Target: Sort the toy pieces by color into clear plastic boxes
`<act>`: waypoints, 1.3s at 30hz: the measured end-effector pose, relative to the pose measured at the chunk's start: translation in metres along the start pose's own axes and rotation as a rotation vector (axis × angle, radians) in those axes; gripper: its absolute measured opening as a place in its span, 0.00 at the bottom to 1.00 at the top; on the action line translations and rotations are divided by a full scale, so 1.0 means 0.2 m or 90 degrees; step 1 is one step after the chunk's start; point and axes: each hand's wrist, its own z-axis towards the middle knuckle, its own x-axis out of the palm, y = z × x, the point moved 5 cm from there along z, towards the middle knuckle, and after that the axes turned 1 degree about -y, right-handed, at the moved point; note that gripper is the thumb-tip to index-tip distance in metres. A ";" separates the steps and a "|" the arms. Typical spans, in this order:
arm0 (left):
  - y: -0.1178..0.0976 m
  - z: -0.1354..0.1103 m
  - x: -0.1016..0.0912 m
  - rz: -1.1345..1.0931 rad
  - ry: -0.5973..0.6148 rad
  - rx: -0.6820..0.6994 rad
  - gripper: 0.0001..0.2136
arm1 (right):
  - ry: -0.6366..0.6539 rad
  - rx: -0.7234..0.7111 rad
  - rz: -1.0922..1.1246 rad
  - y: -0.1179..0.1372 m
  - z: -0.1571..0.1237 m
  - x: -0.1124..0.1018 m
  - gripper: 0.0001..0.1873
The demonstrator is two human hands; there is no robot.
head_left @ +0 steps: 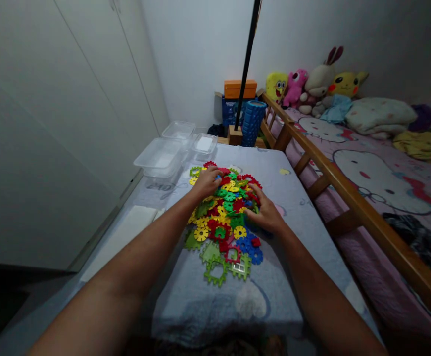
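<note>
A heap of plastic interlocking pieces [226, 195] in red, yellow, green and blue lies on the cloth-covered table. My left hand [208, 182] rests on the far left side of the heap, palm down, fingers reaching over the pieces. At the right side, my right hand [265, 212] touches the heap with thumb and fingers spread apart. Neither hand visibly grips a piece. Yellow snowflake discs [201, 234] and blue discs [250, 247] lie toward the near side. Closest to me are a green square frame piece [216, 272] and a green window-like piece [241, 267].
Clear plastic containers [159, 155] stand at the table's far left, with a smaller lidded box [205, 143] beside them. A white flat item [126, 232] lies along the left edge. A wooden bed rail [322, 173] runs along the right. A black pole [247, 64] rises behind the table.
</note>
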 end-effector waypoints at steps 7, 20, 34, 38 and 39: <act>0.16 -0.05 0.04 0.141 0.077 -0.176 0.29 | 0.031 0.037 -0.277 -0.02 -0.02 -0.05 0.39; -0.04 -0.31 0.02 -0.096 0.181 -0.018 0.24 | 0.192 0.017 -0.278 0.14 0.07 0.13 0.38; -0.09 -0.79 -0.10 0.110 0.127 -0.101 0.48 | 0.079 0.053 -0.386 0.13 0.31 0.19 0.20; -0.10 -0.88 -0.04 0.140 0.151 -0.107 0.53 | 0.198 -0.038 -0.332 0.21 0.28 0.30 0.14; -0.10 -0.89 -0.03 0.150 0.150 -0.108 0.53 | 0.225 -0.069 -0.305 0.23 0.27 0.31 0.14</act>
